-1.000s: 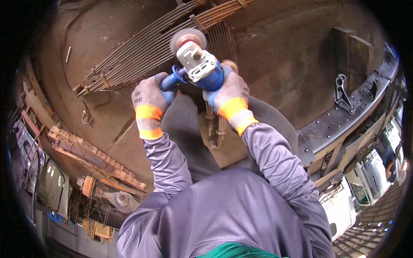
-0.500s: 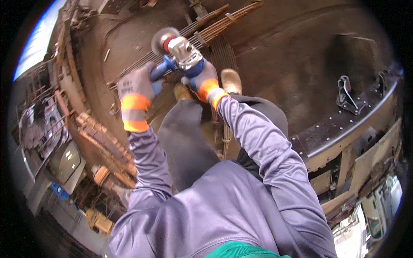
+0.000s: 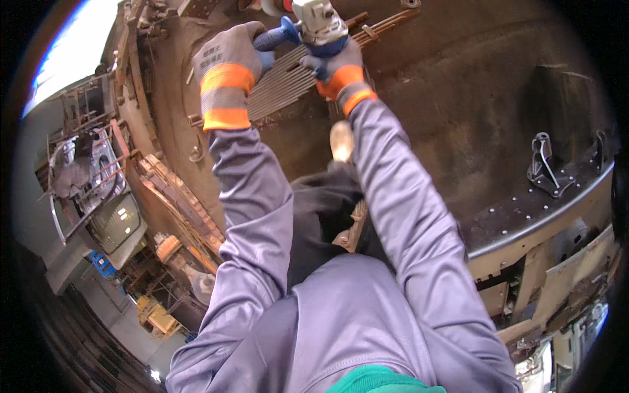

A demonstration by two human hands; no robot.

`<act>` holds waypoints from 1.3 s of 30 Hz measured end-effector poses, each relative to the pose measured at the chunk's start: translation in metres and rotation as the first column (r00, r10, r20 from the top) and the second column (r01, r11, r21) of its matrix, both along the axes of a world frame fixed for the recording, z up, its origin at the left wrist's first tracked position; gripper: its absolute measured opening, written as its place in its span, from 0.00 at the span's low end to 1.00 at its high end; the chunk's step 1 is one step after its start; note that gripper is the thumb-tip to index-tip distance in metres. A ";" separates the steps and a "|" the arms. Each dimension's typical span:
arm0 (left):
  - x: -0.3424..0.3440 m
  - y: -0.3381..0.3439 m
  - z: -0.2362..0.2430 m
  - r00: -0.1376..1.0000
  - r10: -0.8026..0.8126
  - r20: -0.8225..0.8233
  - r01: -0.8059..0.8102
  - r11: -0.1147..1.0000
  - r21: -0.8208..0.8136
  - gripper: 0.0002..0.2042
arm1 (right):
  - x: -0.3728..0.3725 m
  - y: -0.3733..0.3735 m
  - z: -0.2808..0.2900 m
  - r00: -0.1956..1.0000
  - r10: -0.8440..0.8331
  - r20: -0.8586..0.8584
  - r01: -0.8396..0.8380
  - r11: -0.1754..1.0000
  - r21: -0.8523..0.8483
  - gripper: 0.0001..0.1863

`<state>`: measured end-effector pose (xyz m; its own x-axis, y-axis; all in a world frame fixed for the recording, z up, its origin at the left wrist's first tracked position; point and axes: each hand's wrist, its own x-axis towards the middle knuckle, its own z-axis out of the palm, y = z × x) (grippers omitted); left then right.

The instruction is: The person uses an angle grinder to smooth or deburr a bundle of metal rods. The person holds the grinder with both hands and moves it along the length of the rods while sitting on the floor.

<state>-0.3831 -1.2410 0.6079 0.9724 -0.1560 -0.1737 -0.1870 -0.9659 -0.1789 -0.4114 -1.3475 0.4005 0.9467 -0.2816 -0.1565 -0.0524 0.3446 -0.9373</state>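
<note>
Both my hands, in grey gloves with orange cuffs, hold an angle grinder (image 3: 319,25) at the top of the view. My left hand (image 3: 230,51) is closed round its blue side handle (image 3: 278,35). Behind the silver gear head, my right hand (image 3: 337,67) grips the blue body. The disc is partly cut off by the upper rim of the picture. Beneath the tool, a stack of long rusty metal leaves (image 3: 288,82), like leaf springs, lies on the brown floor.
A long dark steel beam (image 3: 498,219) with rivets and an upright bracket (image 3: 543,164) lies to the right. On the left are rusty bars (image 3: 183,200), a vehicle door (image 3: 98,190) and a yellow part (image 3: 157,316). My boot (image 3: 341,141) stands near the metal stack.
Both arms have stretched farther forward, carrying the grinder up toward the top edge. My legs have shifted, with only one boot showing now.
</note>
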 end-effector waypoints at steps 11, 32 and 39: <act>0.048 0.077 -0.273 0.771 0.195 -0.606 -0.328 0.937 -0.116 0.23 | 0.026 -0.011 -0.114 0.653 0.071 -0.754 -0.688 0.473 -0.551 0.30; 0.091 0.038 -0.424 0.905 -0.038 -0.423 0.006 0.997 -0.077 0.15 | 0.025 0.001 -0.367 0.883 -0.107 -0.457 -0.150 0.858 -0.491 0.33; 0.100 0.037 -0.427 0.857 0.008 -0.515 -0.051 0.996 -0.069 0.15 | 0.034 -0.002 -0.357 0.846 -0.148 -0.513 -0.215 0.784 -0.582 0.30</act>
<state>-0.2831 -1.2043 0.1811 0.7522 -0.1627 -0.6386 -0.2032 -0.9791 0.0101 -0.3771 -1.3496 0.0440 0.7850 -0.4550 -0.4204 -0.5760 -0.2865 -0.7656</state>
